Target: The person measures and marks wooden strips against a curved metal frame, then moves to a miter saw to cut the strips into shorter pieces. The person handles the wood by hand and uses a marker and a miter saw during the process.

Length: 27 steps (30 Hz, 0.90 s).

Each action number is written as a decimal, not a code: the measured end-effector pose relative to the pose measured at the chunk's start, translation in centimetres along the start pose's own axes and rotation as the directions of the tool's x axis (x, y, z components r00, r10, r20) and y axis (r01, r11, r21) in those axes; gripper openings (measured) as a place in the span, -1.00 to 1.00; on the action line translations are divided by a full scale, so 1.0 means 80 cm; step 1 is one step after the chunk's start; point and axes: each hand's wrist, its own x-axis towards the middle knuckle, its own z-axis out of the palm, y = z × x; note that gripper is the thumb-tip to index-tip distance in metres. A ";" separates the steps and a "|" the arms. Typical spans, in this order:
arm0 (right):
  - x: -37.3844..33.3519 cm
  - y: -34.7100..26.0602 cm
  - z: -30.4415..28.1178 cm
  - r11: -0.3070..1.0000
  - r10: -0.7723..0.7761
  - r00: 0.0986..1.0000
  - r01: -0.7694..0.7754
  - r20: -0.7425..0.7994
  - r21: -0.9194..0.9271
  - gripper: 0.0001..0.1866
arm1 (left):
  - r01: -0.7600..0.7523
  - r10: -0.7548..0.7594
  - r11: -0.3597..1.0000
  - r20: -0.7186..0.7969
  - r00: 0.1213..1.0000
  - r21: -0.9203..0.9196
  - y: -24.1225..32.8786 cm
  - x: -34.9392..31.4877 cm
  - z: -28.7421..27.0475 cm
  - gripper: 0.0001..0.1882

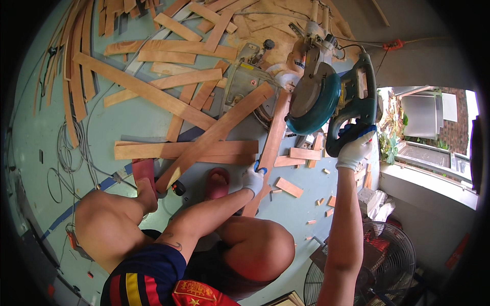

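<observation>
My left hand [252, 179], in a white glove with blue fingertips, is closed on a long wooden plank [273, 135]. The plank runs away from me under the teal miter saw [319, 104]. With my right hand [356, 149], gloved the same way, I grip the lower part of the saw handle [363, 97]. The saw head is over the plank's right side; its guard hides most of the blade, and whether the blade touches wood I cannot tell. Another plank [219, 131] slants across the floor just left of the saw.
Many loose planks [148, 92] lie over the green floor on the left. Small offcuts [289, 187] are scattered right of my left hand. A coiled grey cable [69, 153] lies at far left. A floor fan [375, 270] stands at lower right, below a window [429, 137].
</observation>
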 end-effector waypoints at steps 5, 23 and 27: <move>-0.003 0.020 -0.004 1.000 -0.006 1.000 0.006 0.028 -0.024 -0.31 | 0.004 -0.004 1.000 -0.003 1.000 0.014 0.000 -0.001 0.001 -0.41; -0.030 0.057 -0.005 0.999 -0.050 0.999 0.049 0.001 0.022 -0.32 | 0.002 -0.002 1.000 0.073 0.997 -0.003 -0.002 0.006 -0.018 -0.42; -0.039 0.088 -0.002 0.982 -0.173 0.984 0.176 -0.039 0.063 -0.45 | -0.041 0.041 0.999 0.053 0.998 0.002 0.008 0.005 -0.024 -0.54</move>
